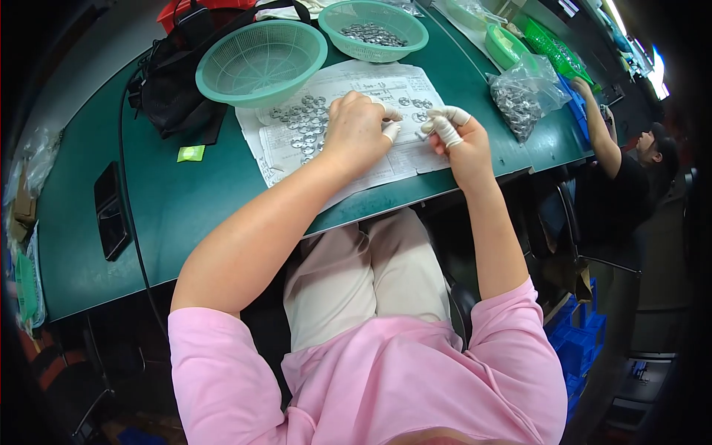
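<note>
My left hand [357,127] rests on a printed paper sheet [386,159] on the green table [185,200], fingers curled, white cots on the fingertips. My right hand [452,133] is beside it, also with white finger cots, pinching a small round metal part [423,131] between thumb and fingers. Several small round metal parts [300,122] lie spread on the paper left of my left hand, and a few more metal parts [415,104] lie just beyond both hands.
An empty green plastic basket [261,59] and a second green basket holding metal parts [374,30] stand at the back. A clear bag of parts [523,96] sits right. A black bag [174,89], a phone [111,211] and a cable lie left. Another person [630,156] sits at far right.
</note>
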The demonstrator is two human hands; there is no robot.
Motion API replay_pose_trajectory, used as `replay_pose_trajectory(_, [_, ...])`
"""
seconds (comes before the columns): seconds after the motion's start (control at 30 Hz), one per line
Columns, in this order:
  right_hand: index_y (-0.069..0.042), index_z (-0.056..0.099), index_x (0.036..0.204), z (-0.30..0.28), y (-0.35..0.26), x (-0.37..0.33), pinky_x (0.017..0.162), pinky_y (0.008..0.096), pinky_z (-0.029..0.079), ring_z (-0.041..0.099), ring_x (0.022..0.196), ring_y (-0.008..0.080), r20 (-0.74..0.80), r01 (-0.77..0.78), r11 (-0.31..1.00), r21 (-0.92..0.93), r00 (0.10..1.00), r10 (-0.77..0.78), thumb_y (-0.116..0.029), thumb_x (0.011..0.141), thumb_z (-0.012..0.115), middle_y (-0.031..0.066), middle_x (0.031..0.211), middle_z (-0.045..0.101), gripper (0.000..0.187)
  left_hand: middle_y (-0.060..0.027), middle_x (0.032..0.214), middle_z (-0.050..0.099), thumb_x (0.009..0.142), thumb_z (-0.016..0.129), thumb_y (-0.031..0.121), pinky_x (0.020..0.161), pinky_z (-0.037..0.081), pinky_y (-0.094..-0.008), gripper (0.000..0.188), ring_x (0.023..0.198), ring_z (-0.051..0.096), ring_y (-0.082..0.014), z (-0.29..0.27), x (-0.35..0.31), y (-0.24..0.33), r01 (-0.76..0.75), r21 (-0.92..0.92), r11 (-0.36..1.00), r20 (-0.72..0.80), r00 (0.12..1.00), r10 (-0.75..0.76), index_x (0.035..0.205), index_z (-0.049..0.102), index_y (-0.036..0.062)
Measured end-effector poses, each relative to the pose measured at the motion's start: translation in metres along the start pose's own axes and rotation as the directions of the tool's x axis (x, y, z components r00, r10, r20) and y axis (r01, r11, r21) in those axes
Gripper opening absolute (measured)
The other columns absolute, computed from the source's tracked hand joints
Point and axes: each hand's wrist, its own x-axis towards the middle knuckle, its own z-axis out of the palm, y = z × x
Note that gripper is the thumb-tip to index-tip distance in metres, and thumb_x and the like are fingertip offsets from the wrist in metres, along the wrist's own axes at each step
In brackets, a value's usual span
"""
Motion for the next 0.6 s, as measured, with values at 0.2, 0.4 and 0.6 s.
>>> replay_pose_trajectory(0.2, [0.000,0.064,0.100,-0.004,-0.002,-0.007,0.060,0.0200,0.044,0.056,0.069,0.0069,0.123,0.134,0.848,-0.513,0.989,-0.081,-0.009,0.089,0.062,0.0029,0.083,0.065,0.015,-0.0091,0.079,0.065,0.076,0.067,0.020,0.084,0.039,-0.0403,0.018,0.090,0.054,-0.0274,-0.001,0.001,0.004,-0.097,0.003,0.995,-0.008,0.995,0.097,0.090,0.073,0.0114])
replay_pose_trajectory(0.4, [-0.001,0.065,0.098,-0.005,0.005,-0.007,0.061,0.0212,0.046,0.057,0.069,0.0074,0.131,0.228,0.801,-0.553,0.974,-0.186,-0.008,0.087,0.064,0.0021,0.081,0.065,0.013,-0.0066,0.083,0.066,0.074,0.067,0.021,0.085,0.041,-0.0393,0.018,0.092,0.055,-0.0263,0.002,-0.002,0.009,-0.176,-0.074,0.982,0.126,0.975,0.184,0.089,0.074,0.0144])
replay_pose_trajectory(0.6, [0.000,0.065,0.096,-0.008,0.007,-0.008,0.062,0.0213,0.047,0.057,0.069,0.0073,0.089,0.247,0.783,-0.571,0.967,-0.240,-0.010,0.085,0.067,0.0021,0.080,0.065,0.015,-0.0042,0.086,0.066,0.075,0.066,0.021,0.087,0.042,-0.0389,0.017,0.094,0.055,-0.0257,0.004,-0.005,0.013,-0.273,-0.013,0.962,0.121,0.955,0.272,0.089,0.074,0.0175])
